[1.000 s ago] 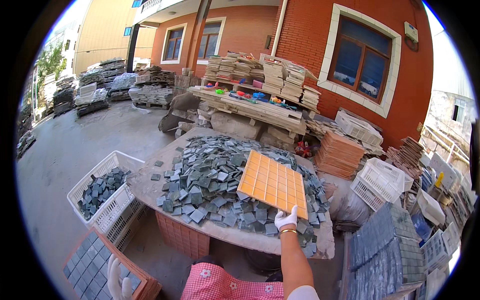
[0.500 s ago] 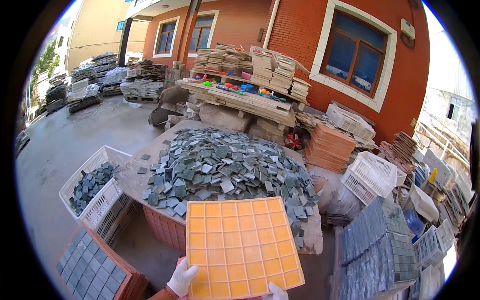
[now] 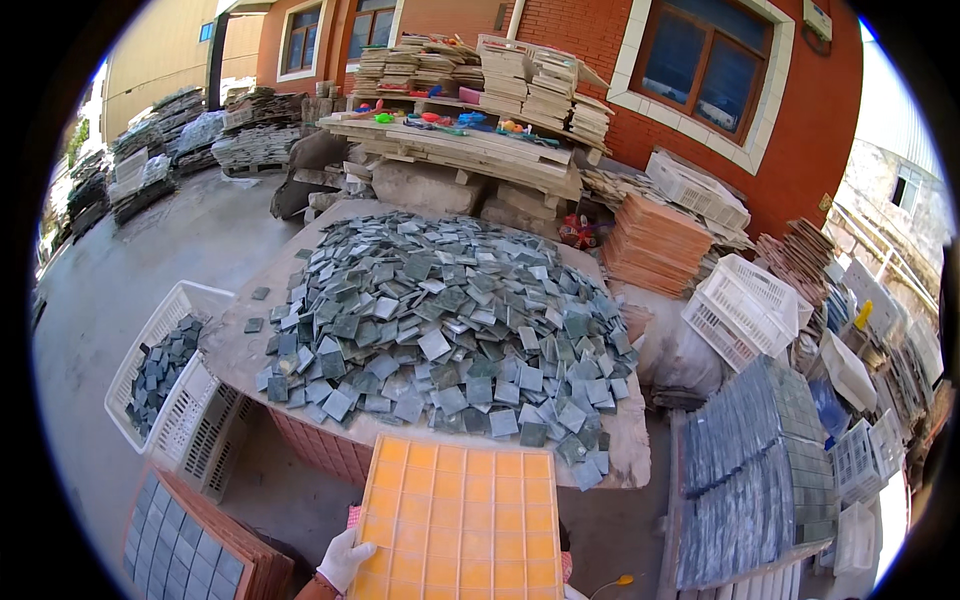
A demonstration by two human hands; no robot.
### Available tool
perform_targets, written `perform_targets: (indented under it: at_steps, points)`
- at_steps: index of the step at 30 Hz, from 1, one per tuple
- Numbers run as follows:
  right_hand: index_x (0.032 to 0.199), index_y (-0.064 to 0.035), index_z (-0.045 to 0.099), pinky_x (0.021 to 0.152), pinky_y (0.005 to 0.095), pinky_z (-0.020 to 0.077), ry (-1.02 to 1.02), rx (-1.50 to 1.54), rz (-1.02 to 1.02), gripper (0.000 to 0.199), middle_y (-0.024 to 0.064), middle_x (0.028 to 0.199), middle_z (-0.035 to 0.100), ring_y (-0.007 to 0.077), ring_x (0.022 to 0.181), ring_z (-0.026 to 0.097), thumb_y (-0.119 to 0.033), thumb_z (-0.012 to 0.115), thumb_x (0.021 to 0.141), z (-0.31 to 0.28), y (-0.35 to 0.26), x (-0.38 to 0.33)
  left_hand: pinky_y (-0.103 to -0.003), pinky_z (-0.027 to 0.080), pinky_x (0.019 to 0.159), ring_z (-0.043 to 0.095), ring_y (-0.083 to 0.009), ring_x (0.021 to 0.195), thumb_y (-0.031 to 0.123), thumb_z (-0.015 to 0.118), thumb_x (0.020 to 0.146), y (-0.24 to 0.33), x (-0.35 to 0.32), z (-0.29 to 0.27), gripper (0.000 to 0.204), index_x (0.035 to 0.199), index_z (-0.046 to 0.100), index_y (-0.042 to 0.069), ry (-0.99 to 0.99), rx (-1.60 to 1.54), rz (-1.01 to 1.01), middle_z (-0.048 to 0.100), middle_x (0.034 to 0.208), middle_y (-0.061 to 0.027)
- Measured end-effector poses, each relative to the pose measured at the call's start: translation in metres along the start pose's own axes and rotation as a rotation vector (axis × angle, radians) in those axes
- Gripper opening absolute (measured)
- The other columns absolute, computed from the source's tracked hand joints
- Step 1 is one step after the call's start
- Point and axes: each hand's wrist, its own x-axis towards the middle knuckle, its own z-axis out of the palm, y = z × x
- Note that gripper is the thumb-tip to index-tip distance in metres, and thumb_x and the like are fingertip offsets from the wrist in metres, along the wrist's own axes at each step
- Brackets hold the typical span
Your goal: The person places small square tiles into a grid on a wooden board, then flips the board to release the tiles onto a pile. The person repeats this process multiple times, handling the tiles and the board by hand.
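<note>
An orange square grid tray [image 3: 460, 520], divided by pale ribs into several square cells, is held in front of me at the lower middle. Its cells hold no tiles. My left hand [image 3: 343, 557], in a white glove, is closed on the tray's left edge with the thumb over the rim. Only a sliver of my right hand [image 3: 574, 592] shows, at the tray's lower right edge; the rest is out of the picture. Just beyond lies a heap of grey-green square stone tiles [image 3: 440, 320] on a worn board [image 3: 235, 345].
White plastic crates [image 3: 180, 420] with loose tiles stand left of the board. Lower left is a stack of trays topped with laid tiles [image 3: 185, 540]; to the right are stacked tile sheets [image 3: 745, 480], a white crate [image 3: 745, 310] and reddish sheets [image 3: 655, 245]. A slab-loaded pallet [image 3: 450, 150] stands behind.
The tray has moved down and slightly left, and is turned straighter. My left hand went with it, and my right hand has mostly dropped out of view. The whole view has shifted a little.
</note>
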Motion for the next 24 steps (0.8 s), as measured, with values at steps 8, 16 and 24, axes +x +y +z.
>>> perform_targets:
  at_steps: [8,16,24]
  points:
    - [0.115,-0.0038,0.065,0.088,0.0366,0.0517,-0.155,-0.466,-0.075,0.034,0.0174,0.115,0.065,0.0302,0.102,0.065,-0.023,0.064,0.088,-0.038,-0.042,0.123,-0.033,0.047,0.088,0.059,-0.0236,0.101,0.034,0.068,0.086,0.042,0.058,-0.030,0.050,0.120,0.054,0.001,0.008,0.847,0.167,0.064,0.105,-0.0129]
    - [0.144,-0.0083,0.033,0.109,0.0477,0.0300,0.154,-1.016,-0.795,0.092,0.0176,0.142,0.039,0.0370,0.133,0.036,-0.030,0.080,0.068,0.026,-0.114,0.399,-0.050,0.025,0.112,0.033,-0.0299,0.137,0.027,0.082,0.060,0.199,0.257,0.049,0.096,0.142,0.036,0.005,0.288,1.669,1.035,0.036,0.148,-0.0133]
    - [0.151,-0.0194,0.018,0.113,0.0478,0.0243,-0.109,-1.139,-0.798,0.117,0.0184,0.152,0.023,0.0388,0.139,0.024,-0.039,0.086,0.058,0.077,-0.171,0.528,-0.058,0.025,0.107,0.031,-0.0427,0.134,0.057,0.083,0.049,0.234,0.329,0.048,0.113,0.145,0.035,0.022,0.061,1.889,0.959,0.034,0.146,-0.0221]
